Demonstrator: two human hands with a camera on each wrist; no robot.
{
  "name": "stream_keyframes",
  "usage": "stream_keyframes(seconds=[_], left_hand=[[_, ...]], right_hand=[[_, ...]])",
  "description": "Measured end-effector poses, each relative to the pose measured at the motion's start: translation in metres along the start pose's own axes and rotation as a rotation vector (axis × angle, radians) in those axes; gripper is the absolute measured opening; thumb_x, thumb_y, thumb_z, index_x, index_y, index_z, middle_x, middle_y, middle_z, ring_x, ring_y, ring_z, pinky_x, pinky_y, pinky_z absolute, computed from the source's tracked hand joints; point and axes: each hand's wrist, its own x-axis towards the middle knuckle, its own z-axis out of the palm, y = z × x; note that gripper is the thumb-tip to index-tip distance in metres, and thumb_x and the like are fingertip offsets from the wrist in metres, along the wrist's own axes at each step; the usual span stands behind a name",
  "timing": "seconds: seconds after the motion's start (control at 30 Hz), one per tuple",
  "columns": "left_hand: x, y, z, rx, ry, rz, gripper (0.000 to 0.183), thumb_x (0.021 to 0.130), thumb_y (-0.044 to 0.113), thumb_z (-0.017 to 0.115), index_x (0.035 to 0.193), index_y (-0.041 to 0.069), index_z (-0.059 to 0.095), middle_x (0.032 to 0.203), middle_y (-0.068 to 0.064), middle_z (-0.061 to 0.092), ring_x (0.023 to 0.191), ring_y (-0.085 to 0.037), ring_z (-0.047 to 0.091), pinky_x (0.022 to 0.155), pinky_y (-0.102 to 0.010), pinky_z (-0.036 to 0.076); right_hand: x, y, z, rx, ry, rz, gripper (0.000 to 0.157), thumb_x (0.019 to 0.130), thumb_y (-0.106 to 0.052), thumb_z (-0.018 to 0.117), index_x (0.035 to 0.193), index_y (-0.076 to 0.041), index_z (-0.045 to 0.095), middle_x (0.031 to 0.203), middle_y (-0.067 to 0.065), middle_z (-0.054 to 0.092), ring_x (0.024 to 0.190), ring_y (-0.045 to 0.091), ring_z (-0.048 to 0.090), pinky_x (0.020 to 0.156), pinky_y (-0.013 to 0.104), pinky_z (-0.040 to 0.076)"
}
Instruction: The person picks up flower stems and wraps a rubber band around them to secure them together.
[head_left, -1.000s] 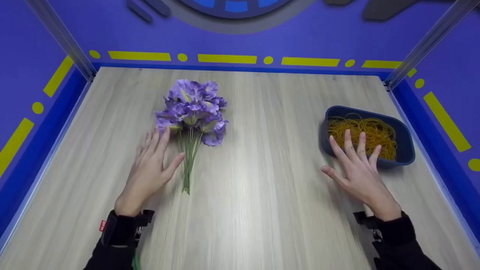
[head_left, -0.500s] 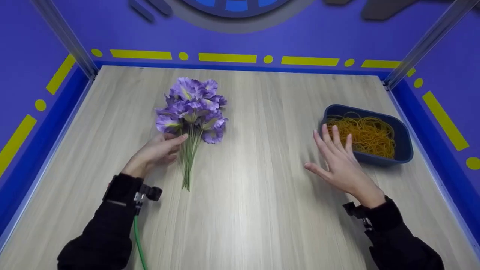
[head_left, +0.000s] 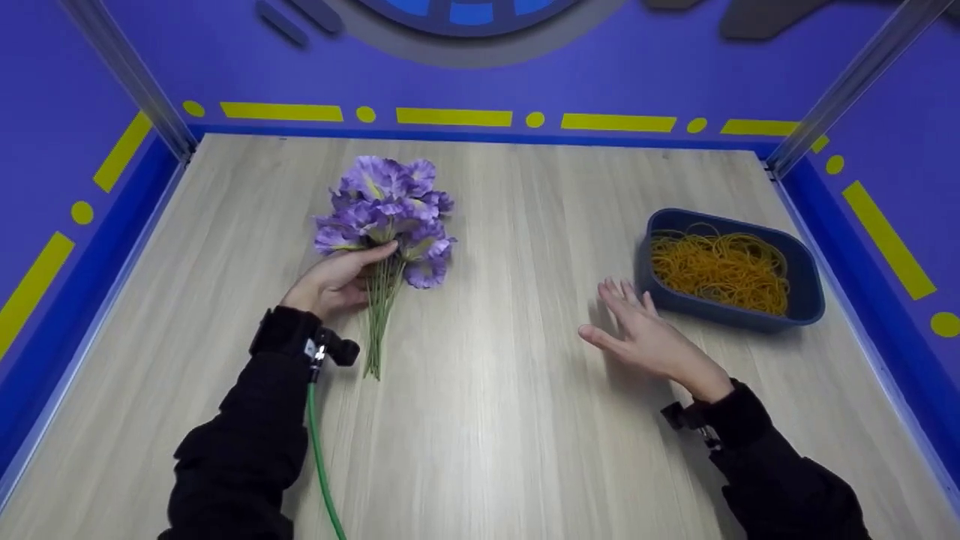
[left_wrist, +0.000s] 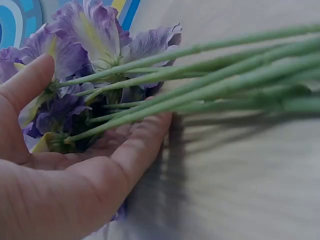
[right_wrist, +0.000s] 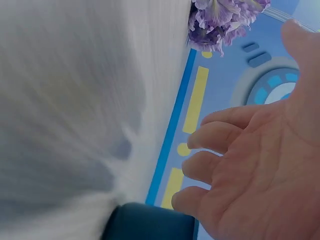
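A bunch of purple irises (head_left: 386, 199) lies on the table, blooms at the far end and green stems (head_left: 377, 330) toward the near side. My left hand (head_left: 336, 281) reaches around the stems just below the blooms. In the left wrist view its fingers (left_wrist: 142, 142) pass under the stems, while the raised thumb stands beside the blooms, with a gap to the fingers. My right hand (head_left: 649, 341) hovers with spread, relaxed fingers and holds nothing, left of a dark blue tub (head_left: 735, 313). Yellow-brown rubber bands (head_left: 724, 266) fill much of that tub.
The wood-grain table (head_left: 510, 337) is bounded by blue panels with yellow marks (head_left: 454, 118) at the back and sides. Metal posts (head_left: 847, 97) rise at the back corners. A green cable (head_left: 321, 465) trails from the left wrist camera.
My left hand has turned and slid rightward under the iris stems, its thumb now over them. My right hand has drawn left and away from the tub. Flowers and tub have stayed put.
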Motion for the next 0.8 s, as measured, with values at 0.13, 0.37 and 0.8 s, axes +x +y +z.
stream_keyframes(seconds=[0.13,0.37,0.8], left_hand=[[0.011,0.000,0.006,-0.101,-0.046,-0.013,0.027,0.089,0.021,0.079,0.109,0.005,0.070,0.100,-0.012,0.074,0.088,-0.027,0.071,0.097,-0.041,0.053],[0.025,-0.001,0.026,-0.141,-0.050,-0.063,0.023,0.088,0.013,0.079,0.104,0.001,0.068,0.095,-0.019,0.072,0.090,-0.031,0.071,0.101,-0.048,0.050],[0.040,-0.003,0.061,-0.258,-0.042,-0.061,0.005,0.095,0.000,0.065,0.093,-0.001,0.061,0.081,-0.010,0.059,0.061,-0.016,0.053,0.048,-0.019,0.041]], right_hand=[[0.007,-0.004,0.005,-0.003,-0.014,0.001,0.094,0.097,-0.064,0.052,0.158,0.001,0.021,0.164,0.022,0.013,0.153,0.040,0.002,0.120,0.059,-0.002],[0.022,-0.018,0.015,0.016,-0.052,-0.002,0.099,0.093,-0.070,0.050,0.159,-0.002,0.021,0.166,0.017,0.011,0.154,0.035,0.002,0.122,0.055,-0.002],[0.043,-0.055,0.022,0.041,-0.062,-0.074,0.104,0.091,-0.074,0.050,0.158,-0.001,0.019,0.165,0.021,0.012,0.153,0.037,0.004,0.122,0.053,-0.001]])
